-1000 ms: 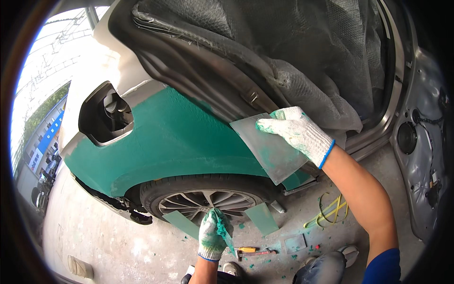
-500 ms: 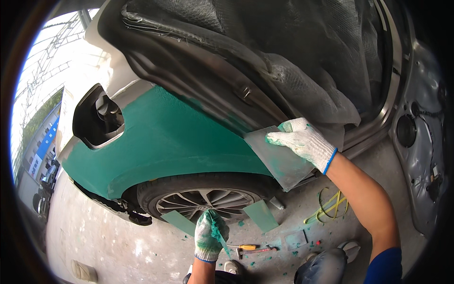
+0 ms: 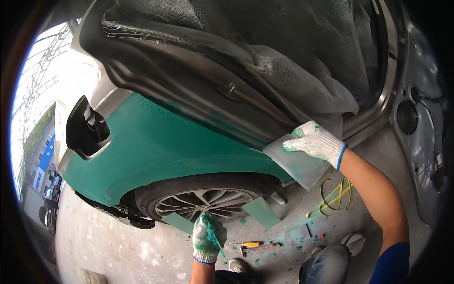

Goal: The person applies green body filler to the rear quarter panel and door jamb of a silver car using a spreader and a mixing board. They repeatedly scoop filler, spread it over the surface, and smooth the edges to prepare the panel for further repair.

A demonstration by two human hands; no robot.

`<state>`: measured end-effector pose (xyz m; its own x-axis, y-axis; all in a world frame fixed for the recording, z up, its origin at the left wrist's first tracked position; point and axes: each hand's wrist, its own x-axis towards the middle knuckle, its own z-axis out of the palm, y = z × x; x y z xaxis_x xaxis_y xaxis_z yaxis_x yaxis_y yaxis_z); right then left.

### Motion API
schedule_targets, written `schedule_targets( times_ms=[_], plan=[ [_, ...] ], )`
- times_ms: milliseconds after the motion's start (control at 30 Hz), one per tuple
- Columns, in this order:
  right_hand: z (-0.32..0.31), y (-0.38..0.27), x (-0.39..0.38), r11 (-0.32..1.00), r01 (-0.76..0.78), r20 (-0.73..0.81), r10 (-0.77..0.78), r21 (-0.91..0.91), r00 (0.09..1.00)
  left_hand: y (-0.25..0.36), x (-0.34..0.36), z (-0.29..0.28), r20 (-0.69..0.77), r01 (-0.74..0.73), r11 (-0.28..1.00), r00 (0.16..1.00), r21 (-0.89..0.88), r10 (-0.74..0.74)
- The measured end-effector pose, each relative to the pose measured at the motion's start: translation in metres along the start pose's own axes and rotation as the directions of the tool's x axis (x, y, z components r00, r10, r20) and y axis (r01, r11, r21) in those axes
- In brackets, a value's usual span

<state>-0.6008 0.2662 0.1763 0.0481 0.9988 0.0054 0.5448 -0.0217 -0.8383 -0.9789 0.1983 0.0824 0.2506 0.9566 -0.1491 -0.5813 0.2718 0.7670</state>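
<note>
My right hand (image 3: 313,144) wears a white glove smudged with green and is closed on a translucent grey flexible plate (image 3: 300,170), whose left corner lies at the right, lower end of a car's rear quarter panel (image 3: 179,142), coated in teal-green paste. My left hand (image 3: 208,236), in a paste-stained glove, is closed on a narrow spreader (image 3: 216,239) loaded with green paste, below the wheel (image 3: 201,206). Two pale green plates (image 3: 260,212) (image 3: 176,222) stand at the wheel's lower sides.
An open door (image 3: 421,156) lies right; plastic sheeting (image 3: 321,57) covers the opening. On the floor are yellow-green strips (image 3: 333,199), a yellow-handled tool (image 3: 250,244), a hammer-like tool (image 3: 265,246), a small tube (image 3: 279,198) and paste flecks. A bucket (image 3: 90,274) sits lower left.
My right hand and its plate have moved right and down along the panel. My left hand has shifted slightly left. The view has shifted, so the car's upper parts appear farther left.
</note>
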Motion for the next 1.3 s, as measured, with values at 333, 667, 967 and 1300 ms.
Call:
schedule_targets(
  times_ms=[333, 667, 967, 1300],
  plan=[
    [0.061, 0.008, -0.063, 0.794, -0.244, 0.381, 0.018, 0.557, 0.925, -0.024, -0.004, -0.002, 0.147, 0.118, 0.992, 0.983, -0.04, -0.111],
    [0.094, 0.016, -0.093, 0.829, -0.422, 0.617, 0.122, 0.367, 0.777, -0.012, -0.001, 0.02, -0.099, 0.144, 0.989, 0.985, 0.038, -0.139],
    [-0.023, -0.15, 0.01, 0.95, 0.186, 0.028, -0.199, 0.25, 0.98, -0.009, 0.0, -0.03, 0.165, 0.071, 0.99, 0.985, -0.119, -0.051],
    [-0.001, -0.219, 0.065, 0.924, 0.317, 0.105, -0.344, 0.213, 0.933, -0.003, 0.003, -0.013, 0.164, 0.05, 0.985, 0.986, -0.166, -0.022]
  ],
)
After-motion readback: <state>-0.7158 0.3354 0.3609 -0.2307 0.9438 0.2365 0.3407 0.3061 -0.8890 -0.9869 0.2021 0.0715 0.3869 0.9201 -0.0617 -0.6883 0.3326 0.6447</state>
